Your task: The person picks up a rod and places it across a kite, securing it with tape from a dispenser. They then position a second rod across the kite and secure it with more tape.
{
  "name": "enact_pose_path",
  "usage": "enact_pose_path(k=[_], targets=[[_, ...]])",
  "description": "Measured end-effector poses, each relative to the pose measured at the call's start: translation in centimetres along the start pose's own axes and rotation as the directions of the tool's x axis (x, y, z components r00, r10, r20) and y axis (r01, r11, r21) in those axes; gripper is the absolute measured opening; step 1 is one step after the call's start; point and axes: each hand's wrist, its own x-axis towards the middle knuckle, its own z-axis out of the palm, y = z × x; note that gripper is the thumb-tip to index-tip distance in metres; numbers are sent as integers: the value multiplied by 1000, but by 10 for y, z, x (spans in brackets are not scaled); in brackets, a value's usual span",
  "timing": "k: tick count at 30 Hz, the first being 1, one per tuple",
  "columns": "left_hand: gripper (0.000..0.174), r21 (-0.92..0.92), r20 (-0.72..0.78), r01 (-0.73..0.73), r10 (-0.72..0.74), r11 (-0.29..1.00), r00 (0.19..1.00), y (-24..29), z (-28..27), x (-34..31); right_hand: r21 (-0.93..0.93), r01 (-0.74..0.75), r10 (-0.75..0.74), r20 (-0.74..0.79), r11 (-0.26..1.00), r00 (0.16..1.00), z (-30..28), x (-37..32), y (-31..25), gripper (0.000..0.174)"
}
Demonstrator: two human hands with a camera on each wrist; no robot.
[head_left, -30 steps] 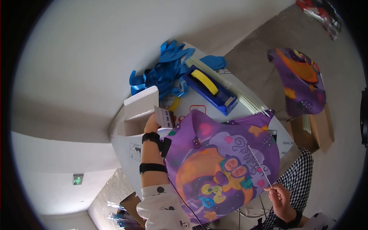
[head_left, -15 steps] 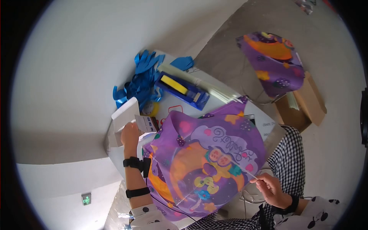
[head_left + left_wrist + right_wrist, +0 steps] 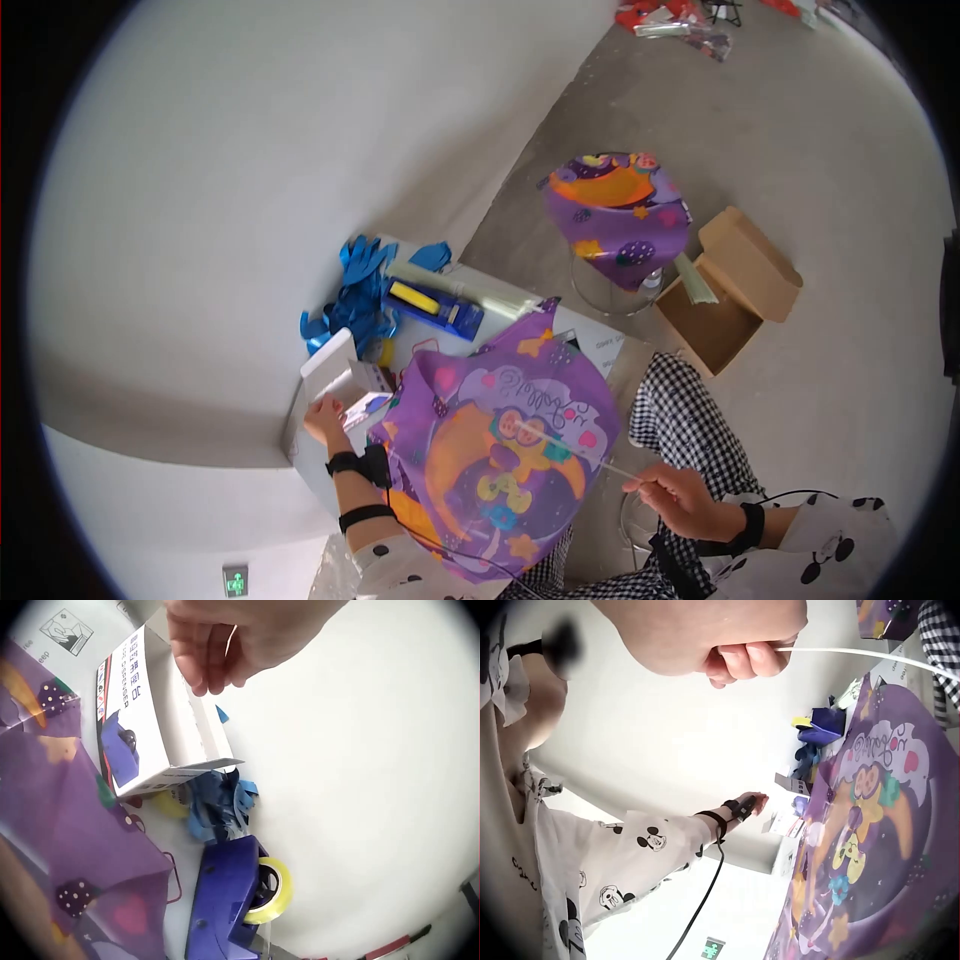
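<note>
Currently, the right hand (image 3: 680,500) is pinching a thin white stick (image 3: 612,467), which is extending across the head view of the purple printed sheet (image 3: 465,450). The left hand (image 3: 247,637) is hovering by the open white box (image 3: 139,712), fingers bending loosely, close together (whether they are touching it, I cannot tell).

A bare workroom, apparently: plain grey floor (image 3: 850,180), blank white wall (image 3: 250,200), blue plastic tape dispenser (image 3: 458,318). A rectangular green exit sign (image 3: 235,581) glows.
</note>
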Motion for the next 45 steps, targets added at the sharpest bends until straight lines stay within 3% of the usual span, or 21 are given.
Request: enact_pose_path(k=[4,7,10,12,15,17,18,20,22,24,27,32,34,39,43,45], targets=[[11,-135,-3,35,-36,990,999,-10,6,12,47,19,-19,4,999,1000,7,4,7,18],[13,-181,99,-49,68,982,993,12,8,-26,63,126,-123,-48,990,991,5,13,-2,21],[15,-131,215,-199,224,971,951,60,-13,-116,91,230,-225,-62,969,972,-6,23,-22,23],[16,-159,205,-260,290,952,935,77,-40,-179,69,293,-289,-63,954,955,-20,35,-43,25],[15,-140,337,-164,202,977,920,118,-93,-292,-124,500,-493,80,857,866,-37,47,-82,29],[21,-54,437,-92,107,994,893,119,-129,-352,-186,545,-525,150,817,838,-43,29,-84,34],[26,-178,417,-139,203,974,886,103,-141,-377,-200,567,-536,191,799,822,-41,18,-83,36],[11,-280,363,-94,196,955,911,110,-154,-435,-215,548,-484,286,808,827,-36,-14,-72,46],[11,-520,303,106,67,847,951,68,-157,-467,-246,596,-471,419,764,776,-30,-44,-58,54],[14,-684,229,235,-103,691,968,44,-156,-495,-266,605,-435,491,750,755,-25,-64,-41,52],[14,-831,344,342,-79,438,936,14,-165,-526,-286,604,-387,552,744,738,-32,-81,-32,45],[17,-891,447,437,80,123,891,7,-175,-557,-168,584,-415,552,794,723,-23,-98,-25,38],[18,-888,459,459,-9,-11,888,19,-177,-565,-116,581,-427,565,806,706,-19,-101,-22,38],[19,-794,503,485,50,-367,863,14,-169,-564,-108,587,-434,569,803,698,-13,-102,-16,35],[16,-785,532,540,118,-302,839,5,-166,-556,-157,548,-383,561,822,734,-15,-103,-21,33],[17,-768,538,542,116,-340,835,5,-164,-551,-206,536,-346,568,819,747,-17,-101,-23,32]])
